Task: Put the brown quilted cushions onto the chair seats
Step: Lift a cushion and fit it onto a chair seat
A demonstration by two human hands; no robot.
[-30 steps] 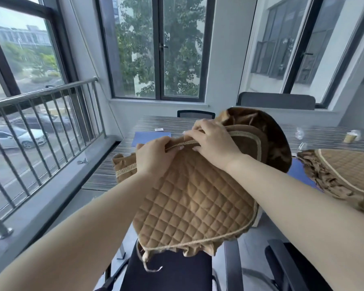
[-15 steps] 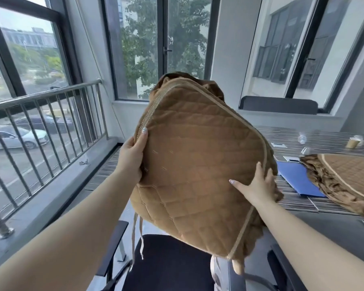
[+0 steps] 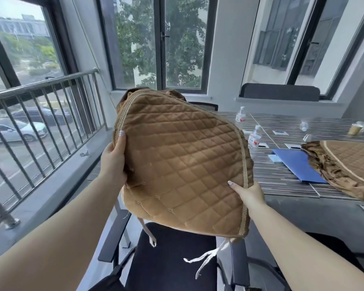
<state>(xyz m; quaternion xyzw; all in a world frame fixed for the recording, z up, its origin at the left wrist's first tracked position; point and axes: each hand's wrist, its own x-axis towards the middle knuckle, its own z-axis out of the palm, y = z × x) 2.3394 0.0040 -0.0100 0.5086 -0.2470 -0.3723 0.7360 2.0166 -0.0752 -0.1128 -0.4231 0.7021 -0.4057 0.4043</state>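
At the far left of the frame, a metal railing (image 3: 44,95) is seen in front of a large window, with parked cars visible on the street beyond it. From the lower left corner, a bare forearm is stretched up toward the centre. The left hand (image 3: 114,159) is closed on the left edge of a cushion (image 3: 181,162), with the thumb laid across the quilted face and the other fingers hidden behind it. The cushion is brown, stitched in diamonds and edged with pale braid. It is held up tilted in the middle of the frame, above a black seat (image 3: 172,261) at the bottom centre and clear of it. Pale ties (image 3: 206,257) are hung loose from the cushion's lower edge over the seat. A tall window showing a leafy tree is seen behind the cushion at the top centre. The right hand (image 3: 249,193) is closed on the cushion's lower right edge, with one finger pressed on the front; its arm is extended from the lower right corner. To the right, a striped table (image 3: 282,177) is set with two small bottles (image 3: 254,139), a blue folder (image 3: 298,164) and a paper cup (image 3: 354,129). At the right edge, a second cushion (image 3: 349,164) with a ruffled border is laid on the table, partly over the folder.
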